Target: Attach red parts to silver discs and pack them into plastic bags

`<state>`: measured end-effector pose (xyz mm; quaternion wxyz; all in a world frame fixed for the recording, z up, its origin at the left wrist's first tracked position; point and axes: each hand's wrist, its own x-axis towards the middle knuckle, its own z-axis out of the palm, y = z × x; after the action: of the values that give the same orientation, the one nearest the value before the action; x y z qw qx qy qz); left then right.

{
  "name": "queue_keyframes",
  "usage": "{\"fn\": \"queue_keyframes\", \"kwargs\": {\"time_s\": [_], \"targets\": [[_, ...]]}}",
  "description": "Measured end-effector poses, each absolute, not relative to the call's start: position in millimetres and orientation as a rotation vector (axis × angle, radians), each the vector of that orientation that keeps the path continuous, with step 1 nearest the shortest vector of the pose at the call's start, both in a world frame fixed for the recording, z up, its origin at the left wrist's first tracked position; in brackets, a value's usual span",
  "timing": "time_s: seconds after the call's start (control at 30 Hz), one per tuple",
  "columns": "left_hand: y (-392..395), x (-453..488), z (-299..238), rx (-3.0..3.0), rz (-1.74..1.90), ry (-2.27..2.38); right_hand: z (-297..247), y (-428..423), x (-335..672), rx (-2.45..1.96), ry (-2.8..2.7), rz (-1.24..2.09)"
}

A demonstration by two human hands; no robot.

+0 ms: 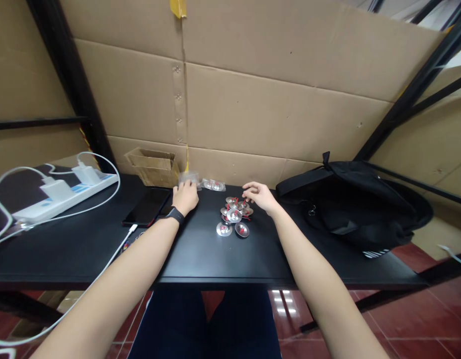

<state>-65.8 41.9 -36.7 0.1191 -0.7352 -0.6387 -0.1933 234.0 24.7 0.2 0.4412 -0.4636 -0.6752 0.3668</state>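
Several small silver finger cymbals with red cords lie in a loose pile on the black table. My right hand is at the pile's upper right edge, its fingers loosely bent and apart, with nothing visible in them. Farther left, my left hand, with a dark watch on its wrist, reaches to some clear plastic bags. Its fingers extend forward over the near edge of the bags; their tips are partly hidden. Right of that hand lies a clear packet with cymbals inside.
An open cardboard box stands against the cardboard wall. A black phone and a white charging cable are near my left forearm. At far left sits a white power strip. A black backpack occupies the right side.
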Motion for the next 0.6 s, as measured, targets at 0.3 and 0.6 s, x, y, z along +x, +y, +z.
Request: {"fn": "queue_keyframes", "kwargs": {"time_s": [0.3, 0.6], "targets": [[61, -78, -41, -2.258, -0.452, -2.082, 7, 22, 234, -1.119, -1.658, 1.0], [70, -76, -44, -2.223, -0.51, -2.091, 15, 31, 209, -1.148, -1.809, 0.961]]}}
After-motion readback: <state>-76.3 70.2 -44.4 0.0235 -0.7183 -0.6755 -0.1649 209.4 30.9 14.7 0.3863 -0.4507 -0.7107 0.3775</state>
